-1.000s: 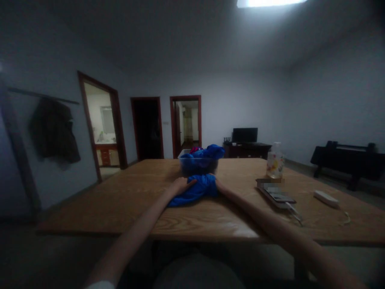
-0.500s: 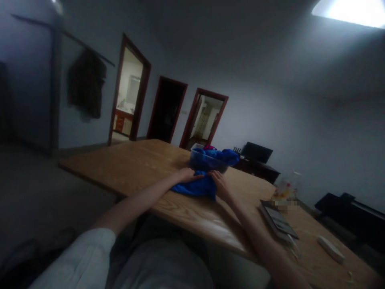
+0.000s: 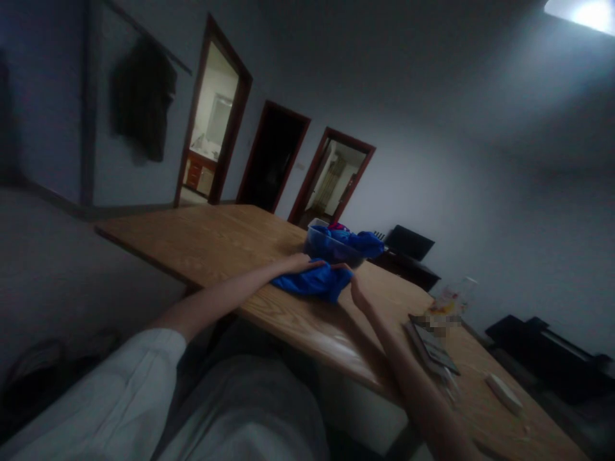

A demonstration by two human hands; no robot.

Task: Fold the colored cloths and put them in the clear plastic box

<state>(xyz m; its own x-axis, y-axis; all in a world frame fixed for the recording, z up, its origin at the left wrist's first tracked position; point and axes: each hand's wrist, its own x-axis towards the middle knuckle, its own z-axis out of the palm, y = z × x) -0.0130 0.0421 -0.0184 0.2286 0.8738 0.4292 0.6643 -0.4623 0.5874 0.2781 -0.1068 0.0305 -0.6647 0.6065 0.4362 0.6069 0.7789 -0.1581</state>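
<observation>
A piece of blue cloth [image 3: 312,282] lies bunched on the wooden table [image 3: 211,240] near its front edge. My left hand [image 3: 298,261] rests on the upper left part of the cloth, fingers stretched across it. At the right end, my right hand [image 3: 356,283] has its fingers closed on the cloth, whose right side is slightly raised. Right behind the cloth stands a clear plastic bin [image 3: 314,245] heaped with blue fabric [image 3: 358,242] and a bit of pinkish-red fabric [image 3: 339,226].
To the right on the table lie a dark tablet-like device [image 3: 435,346] with a white cable, and a white elongated object [image 3: 503,394]. A clear plastic container [image 3: 451,298] stands farther back. A black screen [image 3: 410,244] sits on a dark cabinet by the wall.
My right hand has turned and lifted the right side of the blue cloth a little. My left hand stays on the cloth. The camera view has shifted slightly.
</observation>
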